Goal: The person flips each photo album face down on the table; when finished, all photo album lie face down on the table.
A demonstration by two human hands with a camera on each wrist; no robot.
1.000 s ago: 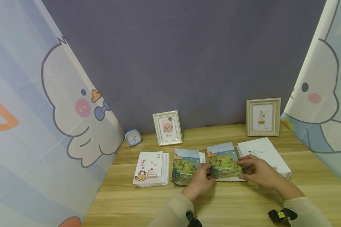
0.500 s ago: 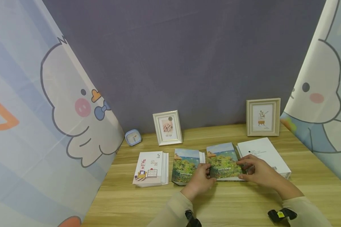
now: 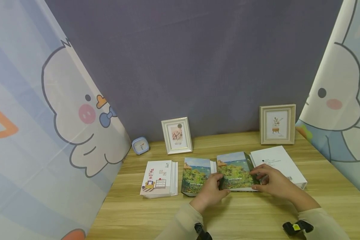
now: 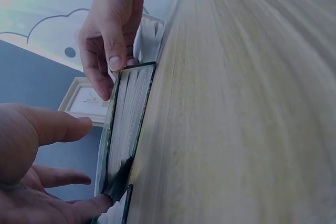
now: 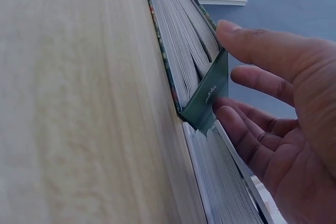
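Observation:
A photo album (image 3: 234,171) with a garden-and-sea cover lies between my hands, its dark green spine (image 5: 207,95) facing right. My right hand (image 3: 271,180) touches the spine side, thumb at the upper cover edge and loosely bent fingers beside the spine. On the other side, my left hand (image 3: 209,191) has its fingertips in the narrow gap by the album's page edge, thumb held apart from it. Just left lies a second album (image 3: 195,175) with the same cover, partly behind my left hand. Right of the spine is a thick white album (image 3: 277,163), close to my right fingers.
A white album with a furniture drawing (image 3: 156,178) lies at the left. Along the back stand a blue clock (image 3: 140,145), a flower picture frame (image 3: 177,135) and a plant picture frame (image 3: 277,124). Printed curtains (image 3: 78,140) flank the wooden table (image 3: 156,216).
The middle album has shifted slightly left, showing more of its dark spine side. My left hand has edged left; my right hand stays almost in place.

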